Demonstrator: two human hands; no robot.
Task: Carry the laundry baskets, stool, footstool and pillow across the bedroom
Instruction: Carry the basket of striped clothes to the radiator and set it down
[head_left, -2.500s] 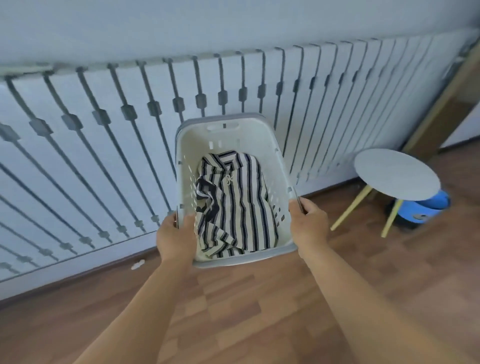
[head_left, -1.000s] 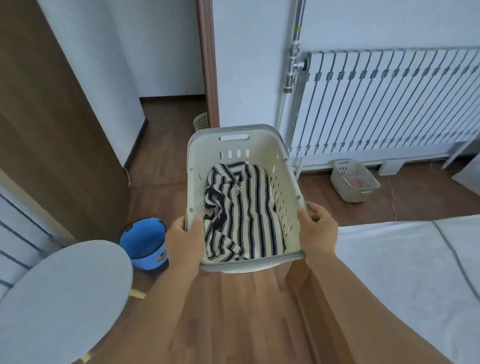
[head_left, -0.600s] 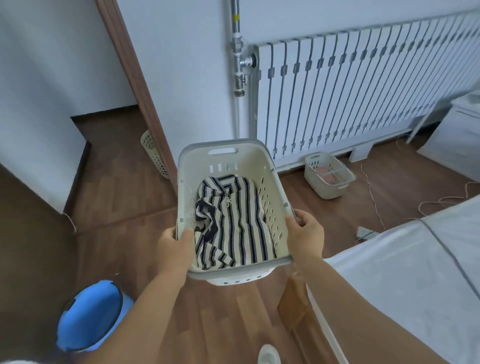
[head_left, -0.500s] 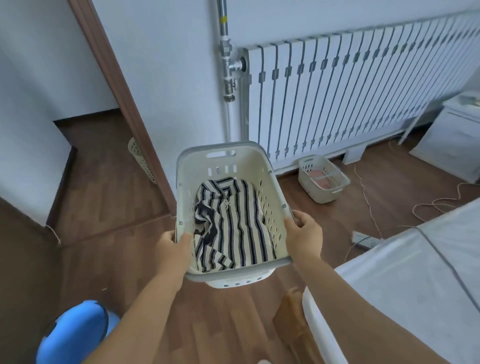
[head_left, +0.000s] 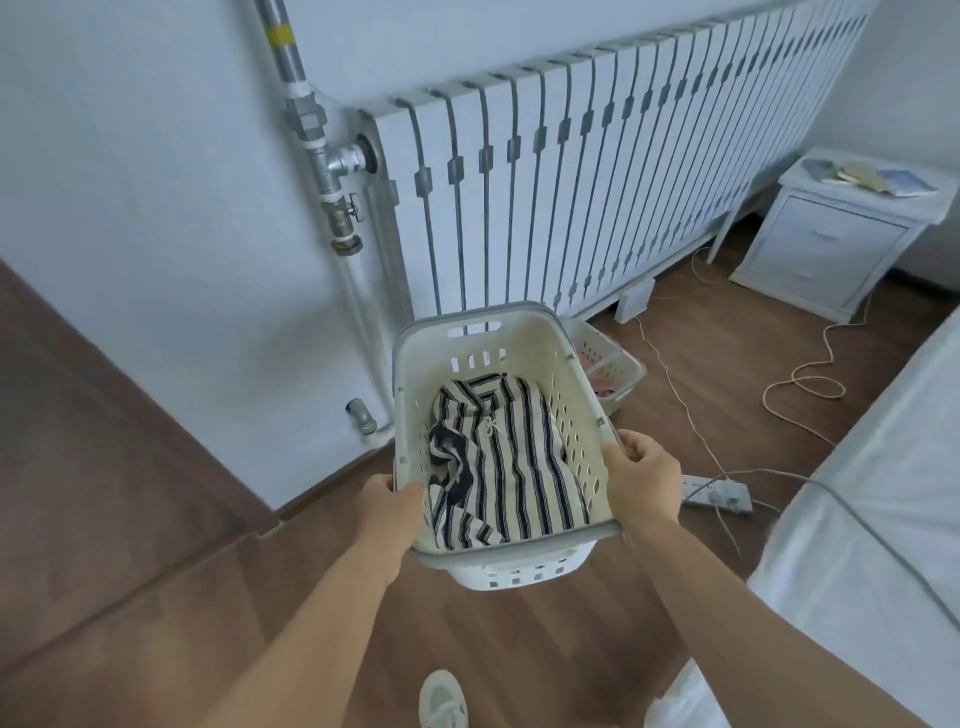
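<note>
Carry | white perforated plastic laundry basket (head_left: 576, 410) with striped shirt (head_left: 498, 462) held above wooden floor (head_left: 597, 639) | left hand (head_left: 387, 506) and right hand (head_left: 644, 480) curled round side rims | kept level, white cable (head_left: 691, 415) avoided, small basket (head_left: 613, 374) passed clear

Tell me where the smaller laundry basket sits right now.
The smaller basket sits on the floor below the radiator, partly hidden behind the right wall of the carried basket.
</note>
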